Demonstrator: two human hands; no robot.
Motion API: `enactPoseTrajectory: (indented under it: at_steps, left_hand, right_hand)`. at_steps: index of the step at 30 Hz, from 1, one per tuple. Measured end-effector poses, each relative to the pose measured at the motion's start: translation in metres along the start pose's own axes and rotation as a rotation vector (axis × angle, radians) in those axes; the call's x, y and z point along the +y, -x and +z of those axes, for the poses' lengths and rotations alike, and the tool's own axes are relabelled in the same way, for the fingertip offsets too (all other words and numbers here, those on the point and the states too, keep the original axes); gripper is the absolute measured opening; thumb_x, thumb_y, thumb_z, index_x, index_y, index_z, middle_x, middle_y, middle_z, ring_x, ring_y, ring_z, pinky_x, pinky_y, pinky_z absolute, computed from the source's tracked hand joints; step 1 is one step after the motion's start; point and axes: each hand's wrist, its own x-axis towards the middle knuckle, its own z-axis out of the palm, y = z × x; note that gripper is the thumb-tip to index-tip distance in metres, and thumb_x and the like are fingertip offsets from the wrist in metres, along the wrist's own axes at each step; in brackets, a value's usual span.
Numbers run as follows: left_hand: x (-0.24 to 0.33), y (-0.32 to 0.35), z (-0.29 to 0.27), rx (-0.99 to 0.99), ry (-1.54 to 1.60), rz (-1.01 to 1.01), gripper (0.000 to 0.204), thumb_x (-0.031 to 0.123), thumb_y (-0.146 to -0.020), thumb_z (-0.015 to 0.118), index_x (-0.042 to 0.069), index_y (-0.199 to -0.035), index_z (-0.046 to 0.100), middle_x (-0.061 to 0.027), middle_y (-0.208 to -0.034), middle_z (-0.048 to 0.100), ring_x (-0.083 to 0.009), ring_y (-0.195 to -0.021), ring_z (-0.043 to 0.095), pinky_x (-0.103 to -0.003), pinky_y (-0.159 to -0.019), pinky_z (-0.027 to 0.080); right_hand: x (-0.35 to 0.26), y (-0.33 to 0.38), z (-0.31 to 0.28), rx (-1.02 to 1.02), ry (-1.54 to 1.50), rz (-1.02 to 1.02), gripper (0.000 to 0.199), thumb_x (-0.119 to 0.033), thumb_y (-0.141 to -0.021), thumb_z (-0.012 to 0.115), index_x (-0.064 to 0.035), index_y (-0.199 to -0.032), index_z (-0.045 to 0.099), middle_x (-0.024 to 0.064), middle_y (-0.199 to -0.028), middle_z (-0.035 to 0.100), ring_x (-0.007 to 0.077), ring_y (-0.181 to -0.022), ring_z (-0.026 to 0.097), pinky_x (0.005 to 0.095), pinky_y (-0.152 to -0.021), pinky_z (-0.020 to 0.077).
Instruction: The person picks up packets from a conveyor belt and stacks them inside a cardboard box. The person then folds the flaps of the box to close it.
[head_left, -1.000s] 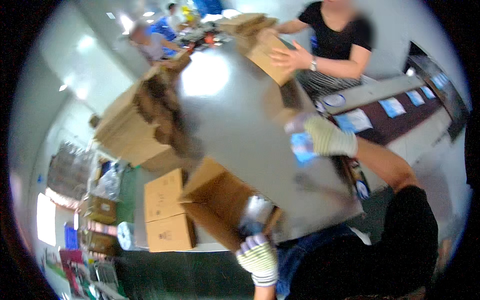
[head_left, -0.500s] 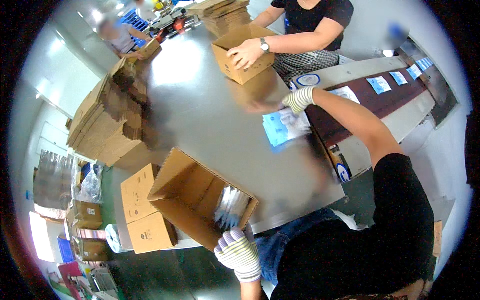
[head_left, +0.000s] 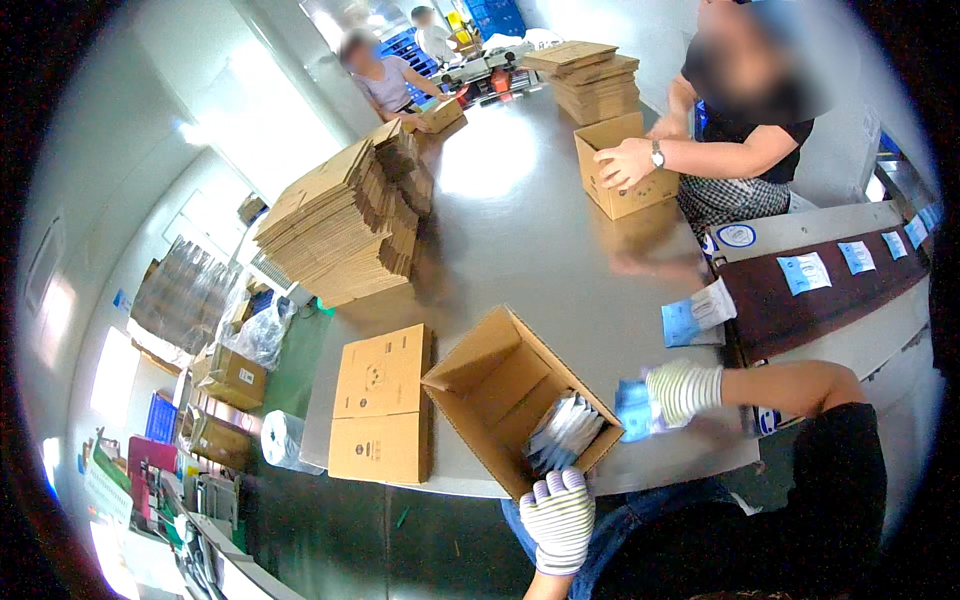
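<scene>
An open cardboard box (head_left: 500, 385) lies tilted at the near edge of a grey table (head_left: 520, 230), with several blue-and-white flat packets (head_left: 565, 432) stacked inside. My left hand (head_left: 558, 515), in a white striped glove, grips the box's near rim. My right hand (head_left: 675, 392), gloved the same way, holds a small bunch of blue packets (head_left: 633, 410) just beside the box's right opening. More packets (head_left: 697, 317) lie on the table to the right.
A flattened box (head_left: 382, 402) lies left of the open one. A tall stack of flat cardboard (head_left: 345, 225) stands behind it. A person across the table holds another box (head_left: 620, 175). A dark conveyor (head_left: 830, 285) with packets runs at right. Cartons stand on the floor at left.
My right hand has come back from the packets by the conveyor to the open box, carrying blue packets. My left hand has stayed on the box rim.
</scene>
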Motion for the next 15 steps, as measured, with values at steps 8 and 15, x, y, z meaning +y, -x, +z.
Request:
enactPoseTrajectory:
  at_steps: [8,15]
  left_hand:
    - [0.015,0.001,-0.003,-0.021,-0.003,0.043,0.012,0.026,-0.076,0.060,0.017,-0.078,0.052,0.0011,-0.068,0.048,-0.0157,-0.060,0.050,-0.033,-0.053,0.036]
    - [0.030,0.007,-0.007,-0.005,-0.039,0.136,0.010,0.025,-0.077,0.055,0.017,-0.075,0.050,0.0007,-0.067,0.047,-0.0165,-0.061,0.050,-0.035,-0.054,0.035]
  right_hand:
    - [-0.010,-0.006,-0.101,0.983,-0.605,-0.706,0.075,-0.039,-0.063,0.079,0.0007,-0.117,0.047,0.0216,-0.093,0.063,0.0419,-0.088,0.061,0.0457,-0.080,0.0505]
    - [-0.130,-0.048,-0.101,0.829,0.456,-0.451,0.043,-0.023,-0.077,0.061,-0.0010,-0.113,0.057,0.0153,-0.101,0.063,0.0308,-0.095,0.058,0.0433,-0.080,0.0453]
